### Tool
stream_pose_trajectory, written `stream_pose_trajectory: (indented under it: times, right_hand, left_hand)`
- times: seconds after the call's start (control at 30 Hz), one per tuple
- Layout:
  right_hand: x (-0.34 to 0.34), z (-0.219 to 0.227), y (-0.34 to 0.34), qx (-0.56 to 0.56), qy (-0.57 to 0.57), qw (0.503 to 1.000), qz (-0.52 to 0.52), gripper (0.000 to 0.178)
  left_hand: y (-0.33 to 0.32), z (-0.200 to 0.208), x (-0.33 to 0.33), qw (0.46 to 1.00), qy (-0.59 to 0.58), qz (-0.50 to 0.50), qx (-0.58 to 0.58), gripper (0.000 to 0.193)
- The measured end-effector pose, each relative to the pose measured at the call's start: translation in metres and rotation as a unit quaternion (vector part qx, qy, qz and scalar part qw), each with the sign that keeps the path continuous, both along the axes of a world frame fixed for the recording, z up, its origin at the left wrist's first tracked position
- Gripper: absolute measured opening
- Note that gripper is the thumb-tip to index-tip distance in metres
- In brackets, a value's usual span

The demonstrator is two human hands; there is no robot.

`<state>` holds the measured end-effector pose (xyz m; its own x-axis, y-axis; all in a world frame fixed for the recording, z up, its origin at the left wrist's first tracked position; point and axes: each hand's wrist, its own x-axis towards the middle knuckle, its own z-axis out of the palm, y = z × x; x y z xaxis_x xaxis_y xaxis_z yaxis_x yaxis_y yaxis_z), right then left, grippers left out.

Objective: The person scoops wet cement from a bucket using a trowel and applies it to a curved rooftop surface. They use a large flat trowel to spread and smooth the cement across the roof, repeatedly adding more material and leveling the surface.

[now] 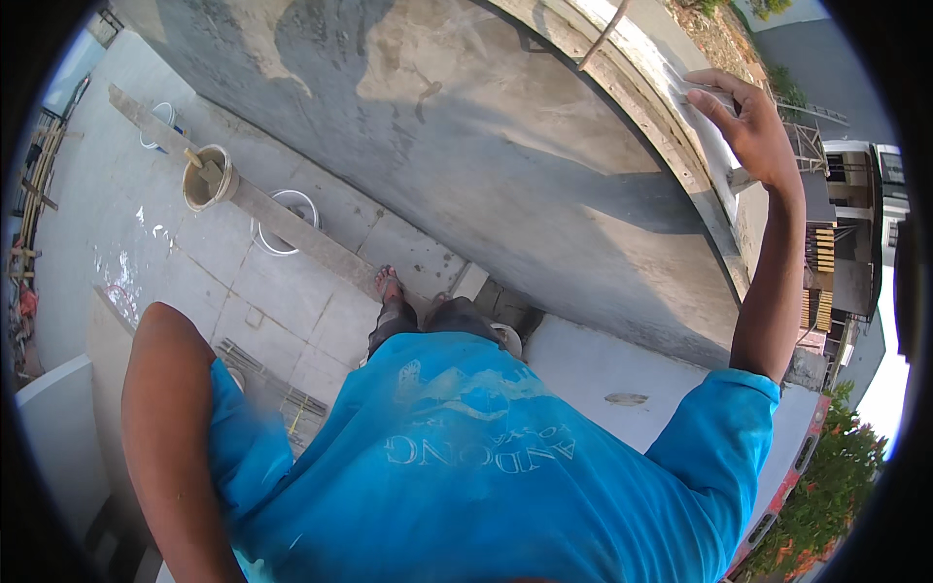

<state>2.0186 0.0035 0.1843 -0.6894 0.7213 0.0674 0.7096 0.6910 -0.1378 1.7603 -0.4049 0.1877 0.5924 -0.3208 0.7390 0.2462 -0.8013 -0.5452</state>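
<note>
At the upper right, my right hand [750, 131] is on top of a grey plastered wall [544, 165], fingers curled. It appears closed around a flat plastering trowel [717, 155], whose long pale blade lies along the wall's top edge. The hand covers most of the handle. My left arm [170, 428] is bent, with the elbow at the left and the forearm leaving through the lower edge, so my left hand is out of the picture. A thin stick [604, 34] crosses the wall's top edge, left of my right hand.
My bare feet [387, 282] are on a narrow raised plank [292, 229]. A bucket of grey mortar [225, 185] with a tool in it sits farther along the plank. White buckets [313, 209] stand below on the tiled floor [204, 267]. Rods [272, 374] lie at the left.
</note>
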Motion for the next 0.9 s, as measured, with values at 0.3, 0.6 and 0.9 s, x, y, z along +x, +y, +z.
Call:
stream_pose_trajectory:
  times: [0.3, 0.6, 0.9]
  right_hand:
    - [0.022, -0.021, -0.072, 0.288, 0.332, 0.891, 0.112, 0.032]
    - [-0.010, -0.246, -0.155, -0.119, 0.156, 0.925, 0.325, 0.010]
    - [0.025, -0.364, -0.146, -0.159, 0.098, 0.965, 0.186, 0.011]
  left_hand:
    - [-0.054, -0.022, 0.057, 0.944, 0.016, 0.184, -0.275, 0.034]
    - [-0.066, -0.046, 0.083, 0.846, -0.032, 0.213, -0.487, 0.032]
    - [-0.104, -0.127, 0.073, 0.760, -0.077, 0.264, -0.589, 0.030]
